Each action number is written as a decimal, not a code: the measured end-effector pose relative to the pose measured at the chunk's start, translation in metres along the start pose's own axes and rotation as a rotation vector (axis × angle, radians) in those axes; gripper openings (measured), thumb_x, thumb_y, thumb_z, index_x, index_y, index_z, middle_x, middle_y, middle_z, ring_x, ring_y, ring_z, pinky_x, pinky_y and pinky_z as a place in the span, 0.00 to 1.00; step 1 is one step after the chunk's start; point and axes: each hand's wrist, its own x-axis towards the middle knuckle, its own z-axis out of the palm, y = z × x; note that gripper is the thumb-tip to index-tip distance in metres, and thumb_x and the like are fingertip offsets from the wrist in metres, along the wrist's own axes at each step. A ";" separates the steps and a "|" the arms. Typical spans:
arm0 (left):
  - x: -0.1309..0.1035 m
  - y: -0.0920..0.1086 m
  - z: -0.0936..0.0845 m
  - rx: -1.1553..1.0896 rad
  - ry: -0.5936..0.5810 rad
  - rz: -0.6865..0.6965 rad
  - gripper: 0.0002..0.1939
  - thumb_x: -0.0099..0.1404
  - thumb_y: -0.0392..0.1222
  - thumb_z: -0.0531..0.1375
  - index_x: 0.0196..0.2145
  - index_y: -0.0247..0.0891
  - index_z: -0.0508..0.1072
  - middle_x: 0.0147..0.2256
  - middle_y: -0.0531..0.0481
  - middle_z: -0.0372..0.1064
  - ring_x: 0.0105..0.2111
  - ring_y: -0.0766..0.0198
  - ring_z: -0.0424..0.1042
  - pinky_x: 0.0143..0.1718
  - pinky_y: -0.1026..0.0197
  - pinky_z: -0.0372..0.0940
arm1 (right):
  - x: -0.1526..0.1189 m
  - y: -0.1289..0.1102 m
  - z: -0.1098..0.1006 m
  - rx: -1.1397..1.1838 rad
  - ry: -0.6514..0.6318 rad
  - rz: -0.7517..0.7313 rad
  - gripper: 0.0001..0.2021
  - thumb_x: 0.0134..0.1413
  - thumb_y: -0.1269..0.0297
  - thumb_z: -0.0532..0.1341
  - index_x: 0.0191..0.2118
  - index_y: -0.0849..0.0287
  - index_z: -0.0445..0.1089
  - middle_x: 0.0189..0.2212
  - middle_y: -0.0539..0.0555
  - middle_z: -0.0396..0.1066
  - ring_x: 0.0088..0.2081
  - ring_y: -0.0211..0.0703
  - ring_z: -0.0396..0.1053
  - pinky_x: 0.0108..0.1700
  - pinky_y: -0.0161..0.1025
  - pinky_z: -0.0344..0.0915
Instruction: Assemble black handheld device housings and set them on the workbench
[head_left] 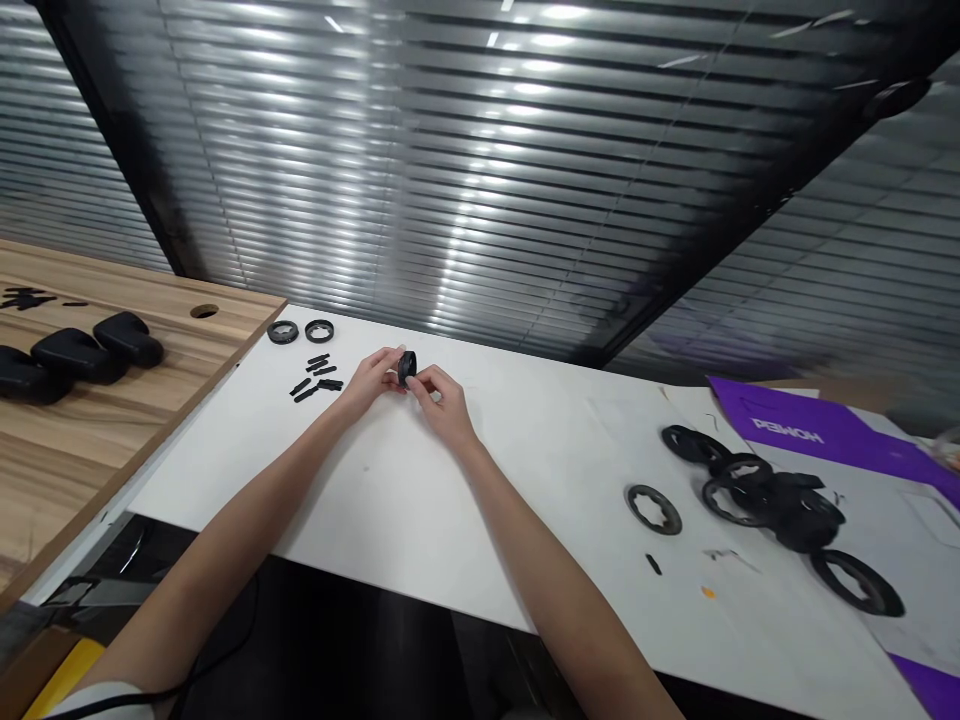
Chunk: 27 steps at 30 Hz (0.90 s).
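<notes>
A black ring is held on edge between my two hands, just above the white table. My left hand grips its left side, with fingers curled round the rim. On the near right side, my right hand pinches the same ring between thumb and fingers. Several small black strips lie to the left of my left hand. Beyond them, two more black rings rest flat, a left ring and a right ring.
A wooden desk with black padded pieces adjoins the white table on the left. To the right lie a notched ring, a pile of black parts and a purple-and-white sheet. Metal blinds stand behind.
</notes>
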 end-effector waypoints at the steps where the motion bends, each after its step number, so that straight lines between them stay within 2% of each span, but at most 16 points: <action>1: 0.000 0.001 0.000 -0.006 0.002 -0.001 0.27 0.57 0.64 0.72 0.33 0.37 0.72 0.32 0.51 0.69 0.30 0.66 0.71 0.35 0.62 0.69 | 0.000 0.000 0.000 -0.003 0.001 -0.002 0.23 0.66 0.39 0.58 0.30 0.53 0.69 0.29 0.52 0.69 0.32 0.44 0.66 0.36 0.42 0.65; 7: -0.001 0.002 0.002 -0.008 0.029 -0.012 0.30 0.52 0.65 0.74 0.35 0.36 0.73 0.33 0.51 0.71 0.29 0.66 0.73 0.35 0.61 0.70 | 0.001 -0.002 0.000 0.035 0.017 0.035 0.26 0.64 0.36 0.59 0.27 0.54 0.66 0.28 0.51 0.67 0.30 0.43 0.64 0.35 0.42 0.63; 15: 0.000 0.000 0.001 -0.001 0.012 0.007 0.31 0.51 0.65 0.75 0.37 0.36 0.74 0.32 0.50 0.73 0.29 0.64 0.76 0.36 0.59 0.72 | 0.001 -0.004 0.000 0.069 0.018 0.115 0.29 0.60 0.31 0.58 0.25 0.53 0.60 0.23 0.48 0.62 0.28 0.42 0.59 0.32 0.40 0.58; 19: -0.001 0.000 0.001 -0.002 0.025 0.009 0.32 0.49 0.64 0.76 0.38 0.35 0.75 0.33 0.50 0.74 0.29 0.64 0.76 0.37 0.58 0.73 | 0.001 -0.004 0.000 0.074 0.022 0.135 0.29 0.60 0.31 0.58 0.25 0.53 0.59 0.23 0.48 0.60 0.27 0.41 0.58 0.31 0.40 0.55; 27: 0.002 -0.007 -0.003 -0.007 0.026 0.050 0.31 0.51 0.61 0.77 0.40 0.35 0.75 0.36 0.48 0.75 0.30 0.63 0.77 0.39 0.55 0.75 | 0.001 -0.004 -0.003 0.099 0.010 0.188 0.29 0.59 0.32 0.60 0.25 0.54 0.58 0.22 0.47 0.58 0.28 0.40 0.57 0.31 0.39 0.53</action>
